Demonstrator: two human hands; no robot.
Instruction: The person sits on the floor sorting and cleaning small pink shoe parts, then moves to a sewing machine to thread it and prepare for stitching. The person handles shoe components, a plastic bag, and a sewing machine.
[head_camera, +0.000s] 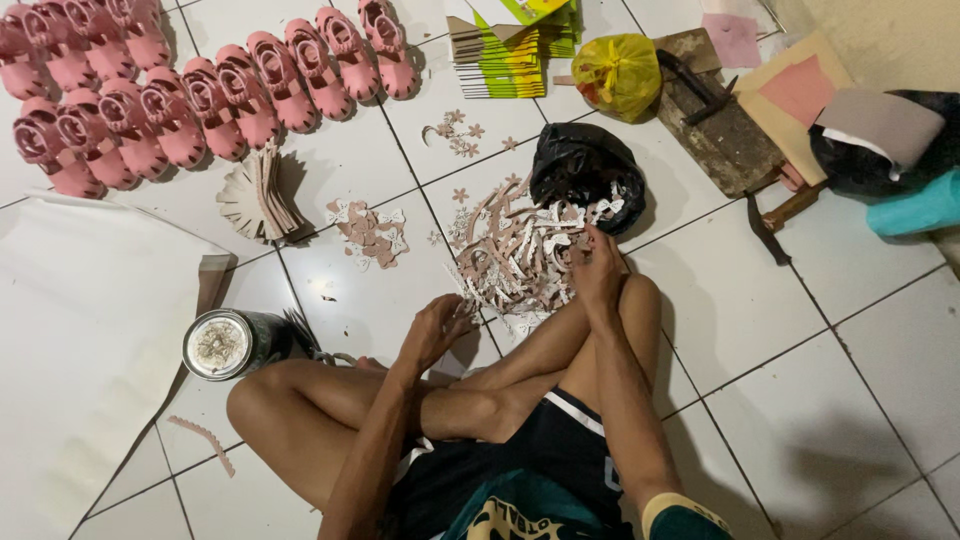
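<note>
Sitting cross-legged on the white tiled floor (860, 330), working over a loose heap of pale pink and white die-cut strips and flower shapes (515, 255). Running along the far left, rows of small pink moulded sandals (180, 90); lying below them, a big white sheet (80, 330); standing beside the bent knee, an open round tin with a pale, crusted rim (217, 345), probably glue. Risking a spill here: one shift of the knee and the tin could be tipping onto the sheet. Fanning out just beyond, a stack of scalloped beige cut-outs (258, 195) and a small cluster of pink-and-white bow-shaped pieces (368, 232), light enough to be scattering under a careless sweep of the arm.

Hovering at the near edge of the heap, the left hand (435, 330), fingers curled loosely inward and seemingly pinching a small piece, though too blurred to be telling for sure. Reaching into the heap's far side, the right hand (597, 265), fingers bunched together on a strip; tugging could be dragging tangled neighbours along.

Gaping behind the heap, a black plastic bag (585, 170), contents mostly hidden. Sitting farther right, a yellow knotted bag (617, 72) and a worn wooden block (720, 125), with dark and teal bundles being cut off by the right edge.
</note>
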